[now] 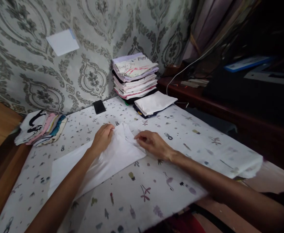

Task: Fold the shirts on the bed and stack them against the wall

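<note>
A white garment [117,155] lies partly folded on the patterned sheet [156,191], its narrower end towards the wall. My left hand [104,137] rests at the garment's upper left edge, fingers closed together on the cloth. At the garment's right corner, my right hand [152,142] has its thumb and fingertips pinched on the white fabric. Small creases show in the cloth between the two hands.
A tall stack of folded clothes [135,77] stands by the wall, with a folded white cloth [155,103] in front of it. More folded clothes [43,127] lie at left. A black phone-like object [99,106] lies near the wall. A dark wooden ledge [205,103] borders the right.
</note>
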`<state>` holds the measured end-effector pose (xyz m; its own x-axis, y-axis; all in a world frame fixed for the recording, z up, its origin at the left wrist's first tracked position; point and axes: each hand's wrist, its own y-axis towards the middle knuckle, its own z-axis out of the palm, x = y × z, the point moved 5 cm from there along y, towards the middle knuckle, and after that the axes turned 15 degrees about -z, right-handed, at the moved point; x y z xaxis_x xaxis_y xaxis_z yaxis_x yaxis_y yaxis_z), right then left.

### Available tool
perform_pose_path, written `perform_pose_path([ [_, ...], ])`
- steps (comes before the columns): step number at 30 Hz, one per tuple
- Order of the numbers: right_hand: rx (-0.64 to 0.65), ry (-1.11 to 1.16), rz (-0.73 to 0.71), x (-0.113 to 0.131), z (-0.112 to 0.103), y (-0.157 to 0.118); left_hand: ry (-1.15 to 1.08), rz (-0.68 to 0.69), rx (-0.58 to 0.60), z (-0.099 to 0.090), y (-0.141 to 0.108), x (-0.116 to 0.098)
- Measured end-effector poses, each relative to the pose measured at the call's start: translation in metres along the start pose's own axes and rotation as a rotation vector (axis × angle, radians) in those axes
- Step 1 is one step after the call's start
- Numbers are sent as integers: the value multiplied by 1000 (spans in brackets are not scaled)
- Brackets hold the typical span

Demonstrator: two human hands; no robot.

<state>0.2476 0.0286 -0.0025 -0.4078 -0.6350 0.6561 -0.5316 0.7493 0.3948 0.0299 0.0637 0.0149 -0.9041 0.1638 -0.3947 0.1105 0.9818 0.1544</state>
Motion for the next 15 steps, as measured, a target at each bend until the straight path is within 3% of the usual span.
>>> perform_pose_path([
  [4,73,-211,-84,-15,2,54,-102,13,61,19,21,-9],
  [7,156,-340,-92,-32,14,79,-27,62,108,33,26,-19],
  [10,194,-381,-110,-43,24,85,138,96,119,40,23,-26],
  [15,133,-403,-158,-51,29,81,240,185,112,41,19,-30],
])
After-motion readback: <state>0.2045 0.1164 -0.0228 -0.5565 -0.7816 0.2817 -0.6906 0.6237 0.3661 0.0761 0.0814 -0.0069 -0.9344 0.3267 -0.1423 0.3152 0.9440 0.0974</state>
